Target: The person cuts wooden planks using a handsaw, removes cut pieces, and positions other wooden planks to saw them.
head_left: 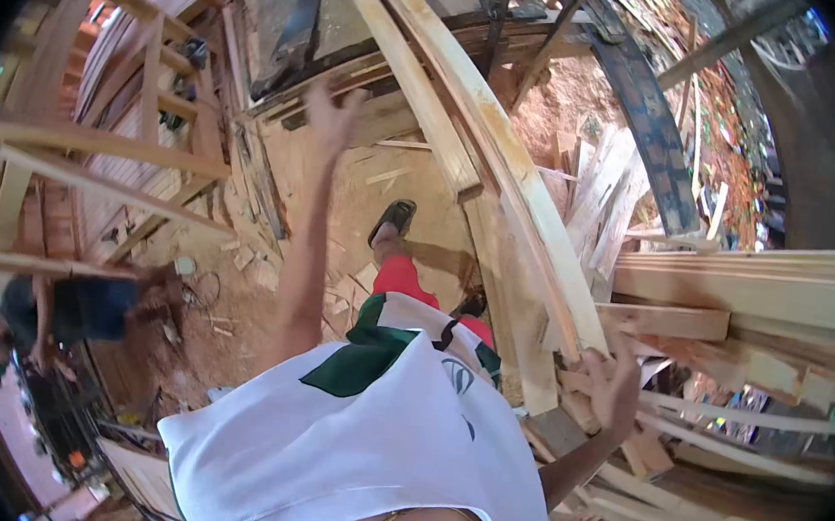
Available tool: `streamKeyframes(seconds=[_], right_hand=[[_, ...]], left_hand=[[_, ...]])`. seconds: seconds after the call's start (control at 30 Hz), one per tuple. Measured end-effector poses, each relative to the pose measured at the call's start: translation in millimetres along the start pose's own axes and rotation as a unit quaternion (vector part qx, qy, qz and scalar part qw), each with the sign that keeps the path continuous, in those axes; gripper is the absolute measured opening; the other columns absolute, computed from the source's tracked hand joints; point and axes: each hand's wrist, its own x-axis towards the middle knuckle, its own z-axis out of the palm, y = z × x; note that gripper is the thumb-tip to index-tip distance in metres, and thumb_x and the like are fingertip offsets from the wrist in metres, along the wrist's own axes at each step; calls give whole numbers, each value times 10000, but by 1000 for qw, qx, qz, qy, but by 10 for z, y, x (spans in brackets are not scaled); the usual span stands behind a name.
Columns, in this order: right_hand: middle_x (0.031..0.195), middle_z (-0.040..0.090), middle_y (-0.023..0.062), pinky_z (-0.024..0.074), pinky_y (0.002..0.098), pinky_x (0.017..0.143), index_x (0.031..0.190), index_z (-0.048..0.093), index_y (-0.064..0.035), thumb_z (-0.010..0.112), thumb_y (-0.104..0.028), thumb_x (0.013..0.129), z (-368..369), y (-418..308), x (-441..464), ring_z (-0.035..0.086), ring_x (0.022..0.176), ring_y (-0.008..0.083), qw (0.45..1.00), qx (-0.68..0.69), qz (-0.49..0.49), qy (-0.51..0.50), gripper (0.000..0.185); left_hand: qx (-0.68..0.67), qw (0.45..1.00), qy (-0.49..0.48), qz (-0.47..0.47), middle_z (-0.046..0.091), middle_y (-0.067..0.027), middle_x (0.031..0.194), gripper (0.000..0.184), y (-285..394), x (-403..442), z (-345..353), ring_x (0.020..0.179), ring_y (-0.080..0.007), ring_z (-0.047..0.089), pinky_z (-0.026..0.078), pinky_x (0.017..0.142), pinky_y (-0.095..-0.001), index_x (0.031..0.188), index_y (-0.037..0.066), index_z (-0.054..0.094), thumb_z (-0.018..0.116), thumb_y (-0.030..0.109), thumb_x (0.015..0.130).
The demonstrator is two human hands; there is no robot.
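My left hand (pixel 333 117) is raised at the upper middle, blurred, with its fingers spread and nothing in them. It is near the edge of a stack of boards below a dark metal plate (pixel 305 24). On the right, my right hand (pixel 612 385) is at the near end of a long pale board (pixel 534 196), its fingers curved at the board's end. A second, shorter board (pixel 418 100) lies beside it on the left. Whether the right fingers grip the long board is hard to make out.
Stacked planks (pixel 737 281) fill the right side. Wooden frames (pixel 97 141) stand on the left. Another person (pixel 81 309) bends at the lower left. Wood scraps lie on the dirt floor (pixel 233 293) around my sandaled foot (pixel 396 218).
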Motion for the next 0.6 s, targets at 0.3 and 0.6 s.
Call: streamKeyframes(seconds=[0.3, 0.6], right_hand=[[1096, 699, 153, 502, 442, 940, 1061, 688, -21, 721, -108, 877, 1142, -1497, 480, 658, 1064, 335, 901, 108, -59, 416, 206], [972, 713, 128, 541, 425, 823, 996, 707, -36, 707, -115, 890, 2238, -2733, 801, 676, 923, 319, 887, 193, -179, 378, 132]], left_hand=[[372, 844, -362, 136, 631, -275, 1333, 862, -1846, 2015, -595, 1200, -449, 621, 499, 998, -519, 1441, -8, 512, 671, 625, 879], [84, 960, -268, 10, 692, -148, 804, 374, -642, 2883, -1067, 751, -311, 661, 510, 713, -469, 1024, -23, 697, 685, 340, 938]])
